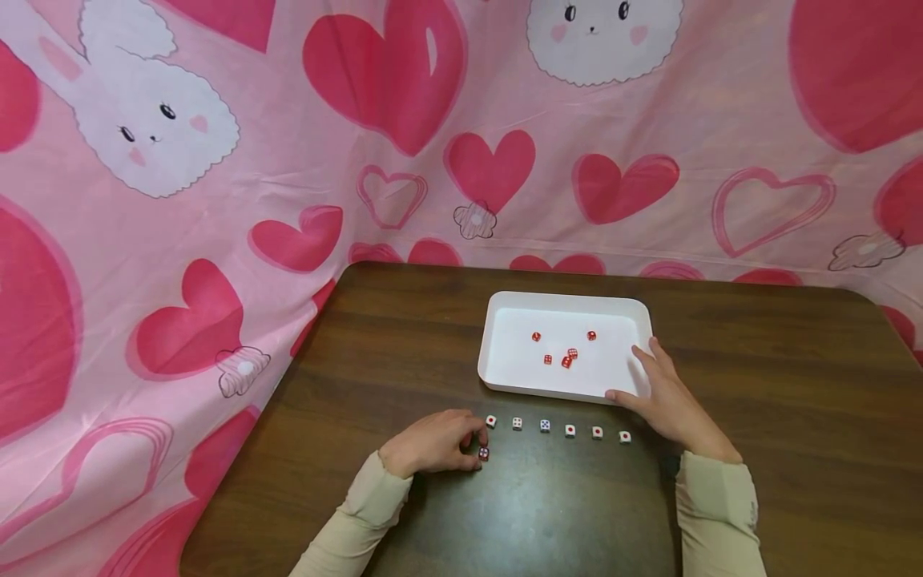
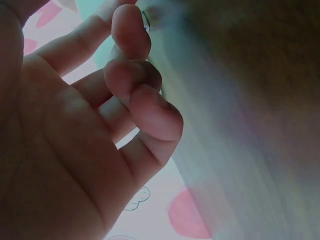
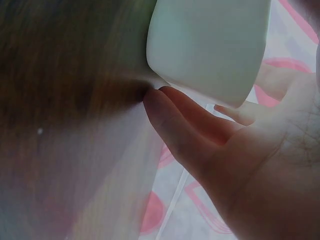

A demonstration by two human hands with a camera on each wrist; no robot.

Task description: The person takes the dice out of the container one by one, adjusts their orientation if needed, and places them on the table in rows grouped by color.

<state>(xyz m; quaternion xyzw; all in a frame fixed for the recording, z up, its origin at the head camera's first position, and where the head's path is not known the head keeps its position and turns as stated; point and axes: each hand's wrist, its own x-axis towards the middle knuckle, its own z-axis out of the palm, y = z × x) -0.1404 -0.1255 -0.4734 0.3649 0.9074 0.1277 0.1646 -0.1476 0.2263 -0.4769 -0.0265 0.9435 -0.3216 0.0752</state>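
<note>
My left hand (image 1: 441, 442) is at the left end of a row of several white dice (image 1: 544, 425) on the table. Between its thumb and index fingertips it pinches a red die (image 1: 484, 453), just in front of the leftmost white die (image 1: 491, 421). In the left wrist view the other fingers (image 2: 155, 115) are curled, and the die's hold is mostly hidden. My right hand (image 1: 674, 401) grips the front right corner of a white tray (image 1: 493, 353), thumb at the front wall and fingers along the right side. Several red dice (image 1: 548, 360) lie scattered in the tray.
The brown wooden table (image 1: 793, 385) extends to both sides of the tray. A pink cloth (image 1: 404, 192) with hearts and rabbit faces hangs behind the table and along its left side.
</note>
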